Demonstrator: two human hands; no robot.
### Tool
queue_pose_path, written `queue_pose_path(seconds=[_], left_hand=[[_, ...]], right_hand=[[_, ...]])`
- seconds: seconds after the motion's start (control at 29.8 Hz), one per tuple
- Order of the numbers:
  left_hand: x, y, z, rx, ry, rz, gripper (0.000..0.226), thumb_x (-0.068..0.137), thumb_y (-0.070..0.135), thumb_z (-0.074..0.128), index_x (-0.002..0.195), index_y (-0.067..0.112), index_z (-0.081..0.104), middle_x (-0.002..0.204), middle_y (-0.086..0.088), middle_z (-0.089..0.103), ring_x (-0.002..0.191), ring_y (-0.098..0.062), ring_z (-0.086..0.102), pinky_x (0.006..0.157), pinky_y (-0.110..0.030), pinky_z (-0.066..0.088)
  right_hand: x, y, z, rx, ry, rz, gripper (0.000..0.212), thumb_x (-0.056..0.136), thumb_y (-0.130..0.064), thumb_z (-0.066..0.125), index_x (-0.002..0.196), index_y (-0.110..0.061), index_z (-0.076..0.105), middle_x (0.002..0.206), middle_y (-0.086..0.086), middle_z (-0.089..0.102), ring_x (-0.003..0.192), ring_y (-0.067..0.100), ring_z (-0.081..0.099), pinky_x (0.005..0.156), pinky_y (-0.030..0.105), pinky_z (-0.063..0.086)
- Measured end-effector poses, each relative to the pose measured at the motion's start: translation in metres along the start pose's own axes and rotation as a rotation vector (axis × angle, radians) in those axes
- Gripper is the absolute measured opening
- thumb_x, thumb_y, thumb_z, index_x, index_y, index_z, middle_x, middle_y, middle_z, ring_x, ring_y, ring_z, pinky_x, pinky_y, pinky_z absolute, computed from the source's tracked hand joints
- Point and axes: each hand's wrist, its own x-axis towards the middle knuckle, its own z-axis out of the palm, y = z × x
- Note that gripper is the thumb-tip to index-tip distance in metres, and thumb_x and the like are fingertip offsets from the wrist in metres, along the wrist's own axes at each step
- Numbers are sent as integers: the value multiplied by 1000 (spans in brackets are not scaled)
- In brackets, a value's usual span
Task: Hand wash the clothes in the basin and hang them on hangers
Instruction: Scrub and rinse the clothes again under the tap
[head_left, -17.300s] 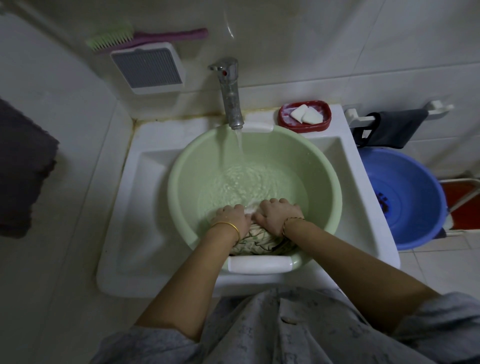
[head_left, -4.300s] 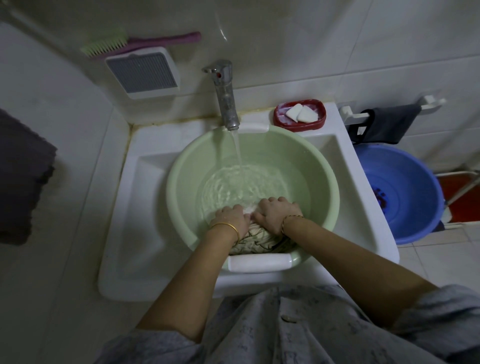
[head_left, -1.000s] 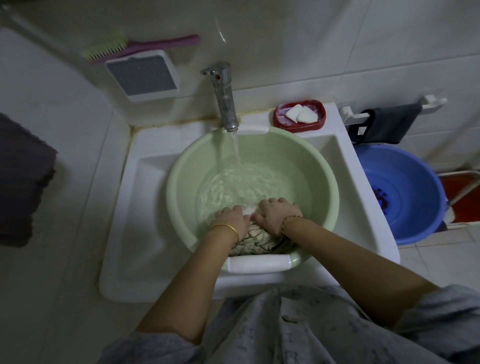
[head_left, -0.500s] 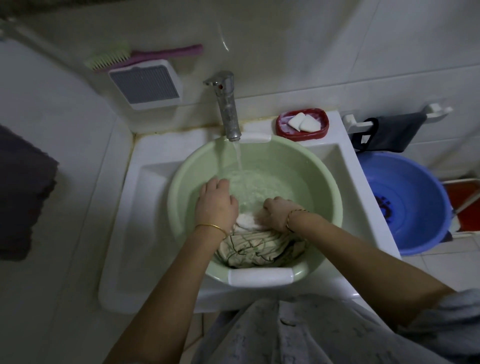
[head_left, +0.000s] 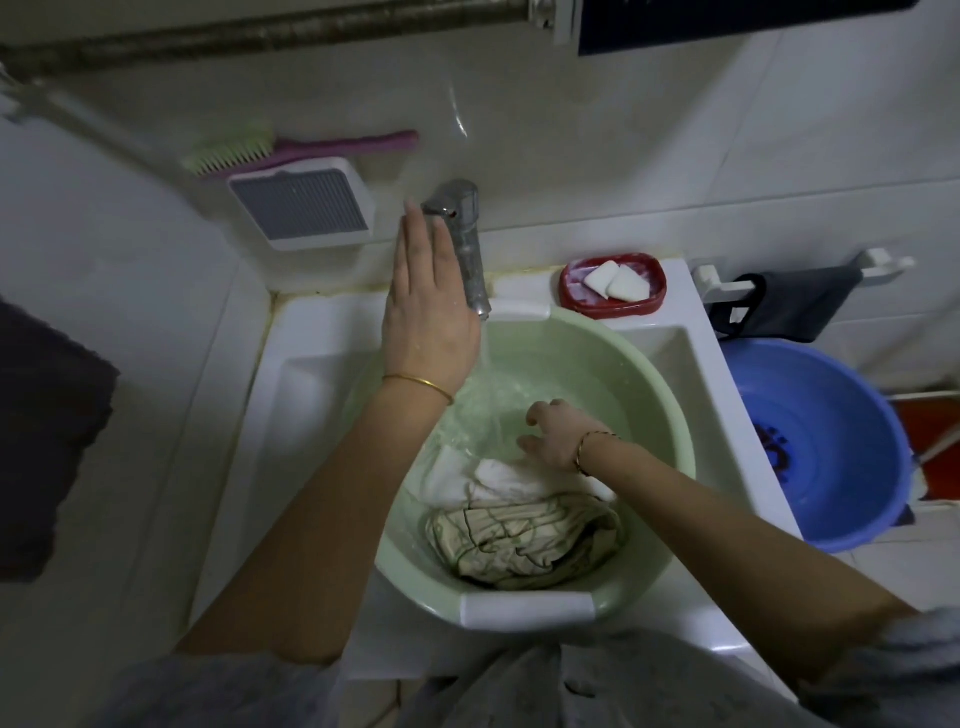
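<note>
A pale green basin (head_left: 660, 395) sits in the white sink (head_left: 311, 374), partly filled with water. Wet clothes (head_left: 519, 535), beige with dark lines and a white piece on top, lie bunched at its near side. Water runs from the metal tap (head_left: 465, 244) into the basin. My left hand (head_left: 423, 301) is raised with straight fingers, its fingertips up beside the tap's handle. My right hand (head_left: 558, 436) rests on the white cloth in the water, fingers loosely bent, holding nothing that I can see.
A red soap dish (head_left: 613, 306) with white soap sits on the sink's back right corner. A blue basin (head_left: 821, 441) stands on the floor to the right, a dark cloth (head_left: 795, 306) hangs on a wall rail. A brush (head_left: 291, 148) lies above a wall box.
My left hand has left the clothes and risen to the tap. My right hand has loosened on the clothes. The view has tilted up and moved closer.
</note>
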Motion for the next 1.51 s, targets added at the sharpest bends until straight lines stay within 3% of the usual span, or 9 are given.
queue_pose_path(seconds=[0.13, 0.34, 0.47, 0.64, 0.77, 0.97, 1.11, 1.34, 1.51], left_hand=[[10, 3, 0, 1, -34, 6, 70, 92, 12, 43, 148, -6, 6, 157, -22, -4, 146, -31, 0, 120, -32, 4], [12, 1, 11, 75, 27, 20, 60, 96, 7, 36, 147, -7, 6, 156, -22, 1, 146, -31, 1, 119, -30, 2], [15, 2, 16, 178, 108, 30, 66, 86, 4, 54, 143, -10, 24, 152, -25, 22, 143, -34, 22, 113, -29, 13], [16, 1, 20, 240, 133, 47, 67, 84, 6, 57, 143, -7, 29, 151, -22, 28, 141, -32, 28, 111, -28, 17], [14, -2, 23, 225, 156, 63, 69, 82, 10, 61, 143, -6, 30, 150, -20, 32, 139, -31, 32, 109, -30, 32], [11, -4, 23, 234, 101, 56, 70, 88, 12, 52, 147, -3, 19, 155, -17, 21, 144, -29, 21, 112, -32, 26], [1, -8, 27, 261, 128, 89, 64, 85, 9, 39, 145, -4, 23, 153, -18, 26, 142, -29, 27, 111, -34, 32], [-30, -11, 32, 282, -11, 84, 78, 78, 11, 49, 146, -1, 13, 155, -16, 21, 143, -27, 23, 111, -40, 33], [-55, -10, 43, 297, -51, 141, 72, 79, 15, 44, 146, -2, 21, 154, -17, 23, 143, -29, 24, 115, -42, 26]], right_hand=[[5, -1, -2, 20, -16, 12, 48, 96, -38, 46, 135, -11, 41, 137, 13, 40, 120, 33, 47, 101, 44, 40], [10, -1, 0, 48, -16, 35, 47, 95, -38, 47, 135, -12, 41, 136, 13, 42, 119, 33, 47, 101, 45, 40], [11, -1, 4, 43, -11, 38, 46, 95, -39, 47, 133, -12, 42, 134, 13, 43, 119, 33, 47, 102, 45, 39], [12, -2, 5, 46, -12, 46, 46, 96, -38, 47, 133, -11, 41, 134, 13, 43, 120, 33, 46, 102, 45, 39], [10, -1, 4, 29, -17, 50, 47, 97, -38, 47, 134, -10, 41, 135, 15, 42, 121, 35, 45, 102, 45, 38], [8, 3, 5, 25, -14, 51, 46, 97, -37, 47, 133, -9, 41, 135, 15, 42, 121, 35, 45, 101, 43, 39], [8, 6, 7, 21, -10, 57, 47, 97, -37, 47, 134, -9, 41, 135, 16, 42, 122, 35, 44, 101, 44, 39], [6, 5, 15, -23, 18, 28, 45, 97, -37, 43, 135, -12, 40, 135, 13, 42, 123, 33, 43, 103, 47, 38], [-3, 4, 24, -76, 60, -3, 48, 95, -41, 42, 136, -18, 37, 137, 9, 41, 124, 31, 40, 101, 47, 35]])
